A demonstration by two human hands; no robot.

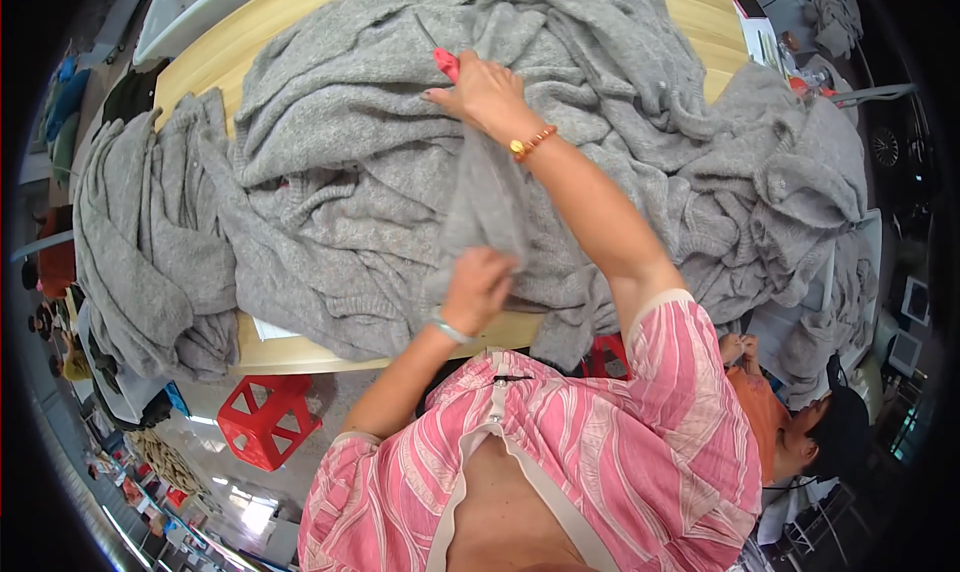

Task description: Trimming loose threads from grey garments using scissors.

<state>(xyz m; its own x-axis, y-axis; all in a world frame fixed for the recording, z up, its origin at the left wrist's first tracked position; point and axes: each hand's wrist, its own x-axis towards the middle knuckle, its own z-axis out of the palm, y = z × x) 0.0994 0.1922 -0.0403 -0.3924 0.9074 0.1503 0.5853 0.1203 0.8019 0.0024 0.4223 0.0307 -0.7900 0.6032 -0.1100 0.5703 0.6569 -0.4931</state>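
A large heap of grey knitted garments (340, 132) is spread over the table in front of me. My right hand (487, 97), a beaded bracelet at its wrist, is closed around a red-handled tool (446, 64). A thin dark shaft sticks out of that handle toward the far left; its exact kind is unclear. Below this hand a narrow grey knitted piece (482, 197) runs toward me, lighter and smoother than the heap. My left hand (478, 290), with a pale bangle, is at the near end of that piece. Motion blurs its fingers, so their grip is unclear.
Wooden table (222, 67) edges show around the heap. More grey garments hang over the left (150, 242) and right (800, 162) ends. A red plastic stool (268, 422) stands on the floor at the near left. Another person in a dark cap (838, 427) is at the near right.
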